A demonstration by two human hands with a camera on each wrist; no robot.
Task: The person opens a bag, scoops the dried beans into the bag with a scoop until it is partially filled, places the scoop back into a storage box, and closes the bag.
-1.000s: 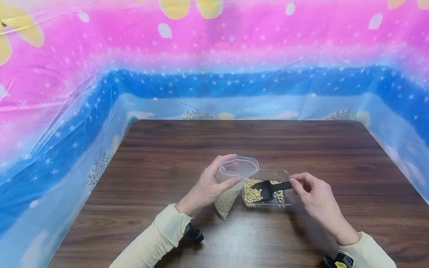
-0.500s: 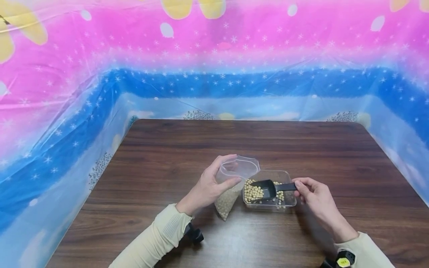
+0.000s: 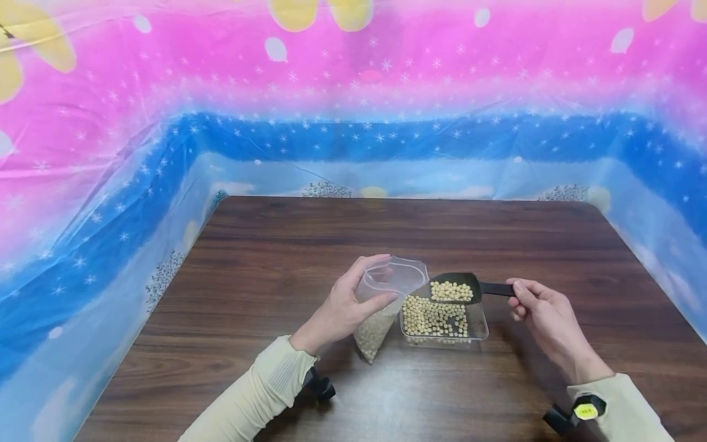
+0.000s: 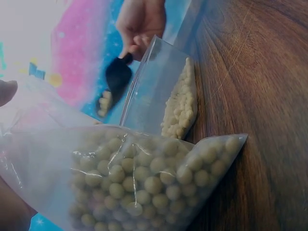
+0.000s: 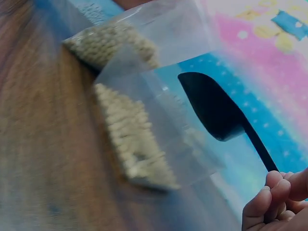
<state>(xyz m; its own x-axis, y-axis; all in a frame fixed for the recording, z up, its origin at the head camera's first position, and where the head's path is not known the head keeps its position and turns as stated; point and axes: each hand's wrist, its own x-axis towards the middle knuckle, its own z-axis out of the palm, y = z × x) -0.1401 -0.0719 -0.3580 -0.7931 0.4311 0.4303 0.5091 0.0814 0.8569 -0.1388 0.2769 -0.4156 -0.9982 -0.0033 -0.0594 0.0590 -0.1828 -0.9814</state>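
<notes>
My left hand (image 3: 345,307) grips the mouth of a clear plastic bag (image 3: 394,271), thumb on the near side, fingers on the far side. The bag stands on the table, mouth spread, pale round beans (image 4: 130,183) in its lower part. Touching or close by on its right is a clear rectangular container (image 3: 479,331) with a layer of similar beans (image 3: 436,316). Above the container's far side my right hand (image 3: 552,322) pinches the handle end of a black scoop (image 3: 476,288), which carries a heap of beans (image 3: 451,291).
The dark wood-grain table (image 3: 276,239) extends around the bag and container. A patterned pink and blue cloth (image 3: 353,138) hangs along its back and sides. Black wrist straps sit at both sleeves, and a yellow-faced device (image 3: 588,408) is on the right one.
The scoop has risen out of the beans in the container, now loaded, and moved up and slightly right with my right hand. My left hand and the bag stay in place.
</notes>
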